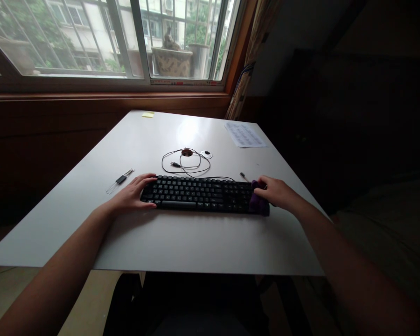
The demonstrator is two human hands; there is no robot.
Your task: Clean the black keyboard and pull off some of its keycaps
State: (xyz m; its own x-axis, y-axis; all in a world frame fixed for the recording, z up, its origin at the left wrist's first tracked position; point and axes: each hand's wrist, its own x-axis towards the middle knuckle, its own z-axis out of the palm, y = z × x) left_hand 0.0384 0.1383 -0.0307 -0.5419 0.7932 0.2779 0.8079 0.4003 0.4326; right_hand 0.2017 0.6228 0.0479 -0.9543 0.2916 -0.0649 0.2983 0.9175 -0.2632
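On the white table (196, 247) the black keyboard (196, 193) lies between the hands – long axis left to right, space-bar edge toward the person. The left hand (135, 192) clasps its left end, thumb on the near side, fingers at the far side. The right hand (275, 192), nearer the other end, is closed on a bunched purple cloth (257, 198) – that lies over the keyboard's right end.

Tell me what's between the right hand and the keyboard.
A purple cloth, held by the right hand over the right end of the keyboard, as the head view shows.
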